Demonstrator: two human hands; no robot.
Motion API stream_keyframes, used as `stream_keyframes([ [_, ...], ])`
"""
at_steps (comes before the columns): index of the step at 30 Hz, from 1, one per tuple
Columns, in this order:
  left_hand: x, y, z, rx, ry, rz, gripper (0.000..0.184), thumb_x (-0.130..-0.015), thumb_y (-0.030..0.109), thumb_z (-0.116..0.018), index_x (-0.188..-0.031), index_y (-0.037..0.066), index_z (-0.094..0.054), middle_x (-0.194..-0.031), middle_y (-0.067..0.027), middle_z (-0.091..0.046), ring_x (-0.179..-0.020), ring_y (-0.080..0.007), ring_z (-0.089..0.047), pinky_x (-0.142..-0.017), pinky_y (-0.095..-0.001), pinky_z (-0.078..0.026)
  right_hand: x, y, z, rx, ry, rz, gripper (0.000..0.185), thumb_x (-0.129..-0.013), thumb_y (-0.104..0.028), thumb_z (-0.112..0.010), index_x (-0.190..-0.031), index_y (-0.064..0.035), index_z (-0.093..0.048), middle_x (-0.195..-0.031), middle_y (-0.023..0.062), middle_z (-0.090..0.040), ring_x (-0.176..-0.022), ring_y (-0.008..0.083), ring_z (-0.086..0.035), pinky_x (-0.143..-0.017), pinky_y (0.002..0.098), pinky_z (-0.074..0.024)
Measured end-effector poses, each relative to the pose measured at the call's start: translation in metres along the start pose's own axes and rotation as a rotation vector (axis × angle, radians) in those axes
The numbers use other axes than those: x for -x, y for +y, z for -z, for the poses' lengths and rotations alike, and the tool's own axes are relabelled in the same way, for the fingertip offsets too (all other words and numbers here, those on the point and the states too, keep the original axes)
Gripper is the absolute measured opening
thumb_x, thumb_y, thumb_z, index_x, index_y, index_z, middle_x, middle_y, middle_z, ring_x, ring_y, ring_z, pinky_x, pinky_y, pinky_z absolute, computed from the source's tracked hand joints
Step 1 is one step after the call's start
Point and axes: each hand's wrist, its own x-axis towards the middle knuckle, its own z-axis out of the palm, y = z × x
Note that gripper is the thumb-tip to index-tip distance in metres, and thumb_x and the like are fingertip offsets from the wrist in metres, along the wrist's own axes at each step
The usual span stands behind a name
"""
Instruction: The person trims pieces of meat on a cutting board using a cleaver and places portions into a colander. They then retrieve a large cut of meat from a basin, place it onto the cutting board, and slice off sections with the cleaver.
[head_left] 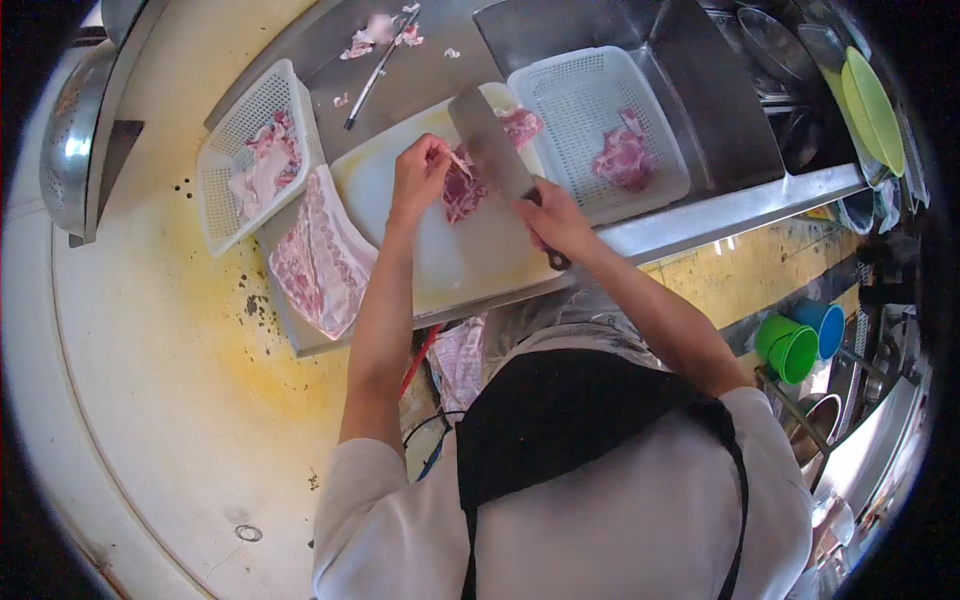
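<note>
My right hand (556, 218) is closed round the dark handle of a wide cleaver (490, 143), whose blade reaches up and left over the white cutting board (440, 262). Beside the blade, my left hand (421, 172) pinches the upper left edge of a piece of meat (462, 196) lying on the board. Another piece of meat (521, 127) rests on the board on the far side of the blade, partly covered by it. A large slab of meat (322, 262) lies at the board's left side.
A white basket (212, 196) at the left holds meat scraps; another white basket (675, 165) at the right holds a meat piece. A sharpening rod (372, 85) and scraps lie behind the board. Green (790, 352) and blue (828, 328) buckets stand at the lower right.
</note>
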Motion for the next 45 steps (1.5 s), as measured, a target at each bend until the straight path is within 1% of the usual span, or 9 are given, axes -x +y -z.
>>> stream_keyframes([
  [10,-0.008,0.021,0.032,0.577,0.184,0.166,0.008,-0.094,0.013,-0.058,-0.09,0.006,-0.06,-0.091,-0.0101,-0.07,-0.074,-0.0186,-0.067,-0.066,-0.0313,-0.054,0.079,0.007,0.02,0.068,-0.357,-0.208,0.026,-0.096,-0.023,-0.061,-0.106,-0.0001,-0.056,-0.062,0.0033,-0.054,-0.048,0.0121,-0.052,-0.046,0.0305,-0.0435],
  [16,-0.072,0.018,0.1,1.118,-0.198,0.091,0.013,-0.097,0.01,-0.053,-0.106,0.003,-0.057,-0.108,-0.0206,-0.068,-0.091,-0.0264,-0.068,-0.074,-0.0375,-0.055,0.11,-0.003,0.077,0.14,-0.064,-0.209,0.027,-0.095,-0.022,-0.062,-0.113,-0.0018,-0.059,-0.061,0.0013,-0.053,-0.047,0.0099,-0.049,-0.045,0.0281,-0.0406],
  [19,-0.128,0.001,0.094,0.99,0.095,0.249,0.022,-0.093,0.011,-0.058,-0.111,-0.001,-0.064,-0.098,-0.0153,-0.07,-0.088,-0.0259,-0.071,-0.076,-0.036,-0.058,0.11,0.0,0.092,0.039,0.041,-0.129,0.024,-0.095,-0.021,-0.063,-0.111,-0.0025,-0.06,-0.06,0.0009,-0.052,-0.047,0.0093,-0.049,-0.046,0.0275,-0.0403],
  [22,-0.145,-0.06,0.056,-0.204,0.14,0.099,0.026,-0.09,0.009,-0.062,-0.114,0.002,-0.069,-0.108,-0.0138,-0.072,-0.093,-0.0249,-0.071,-0.083,-0.0364,-0.056,0.111,0.0,0.097,0.023,0.156,-0.093,0.023,-0.096,-0.021,-0.062,-0.108,-0.0025,-0.059,-0.059,0.001,-0.052,-0.047,0.0091,-0.049,-0.045,0.0272,-0.04],
  [24,-0.118,-0.001,0.0,-0.2,0.027,-0.002,0.022,-0.092,0.009,-0.06,-0.107,0.004,-0.075,-0.097,-0.0086,-0.075,-0.096,-0.0165,-0.069,-0.088,-0.0286,-0.051,0.112,-0.004,0.1,0.011,0.196,-0.125,0.022,-0.096,-0.021,-0.062,-0.106,-0.0024,-0.059,-0.059,0.0008,-0.052,-0.046,0.0092,-0.049,-0.045,0.0274,-0.04],
  [27,-0.086,0.02,-0.077,0.131,-0.24,-0.284,0.043,-0.084,0.009,-0.07,-0.127,0.006,-0.066,-0.12,-0.0133,-0.069,-0.108,-0.0258,-0.065,-0.092,-0.0367,-0.051,0.116,-0.002,0.101,-0.033,0.24,-0.163,0.021,-0.096,-0.022,-0.063,-0.104,-0.0022,-0.059,-0.058,0.0007,-0.052,-0.046,0.0096,-0.049,-0.044,0.028,-0.0403],
  [36,-0.057,0.058,-0.044,-0.584,-0.381,-0.507,0.034,-0.072,0.016,-0.075,-0.103,0.005,-0.066,-0.099,-0.0161,-0.069,-0.1,-0.0387,-0.063,-0.085,-0.0466,-0.05,0.108,0.004,0.124,0.015,0.212,-0.14,0.02,-0.095,-0.02,-0.062,-0.103,-0.0009,-0.058,-0.059,0.0025,-0.053,-0.046,0.0114,-0.051,-0.045,0.0295,-0.0416],
  [39,-0.056,0.069,-0.027,-0.353,-0.435,-0.136,0.031,-0.07,0.018,-0.077,-0.097,0.006,-0.066,-0.088,-0.0115,-0.069,-0.085,-0.0302,-0.067,-0.077,-0.0427,-0.052,0.101,0.012,0.128,0.018,0.19,-0.116,0.02,-0.095,-0.019,-0.062,-0.101,-0.0003,-0.058,-0.059,0.0033,-0.054,-0.046,0.0124,-0.051,-0.045,0.0304,-0.042],
  [45,-0.065,0.116,0.05,0.216,0.092,0.106,0.028,-0.076,0.004,-0.072,-0.102,0.004,-0.063,-0.083,-0.0024,-0.065,-0.076,-0.0115,-0.062,-0.063,-0.0287,-0.051,0.082,0.016,0.132,-0.023,0.108,-0.142,0.021,-0.093,-0.021,-0.062,-0.099,-0.0003,-0.058,-0.06,0.0038,-0.054,-0.045,0.0134,-0.05,-0.045,0.0306,-0.043],
])
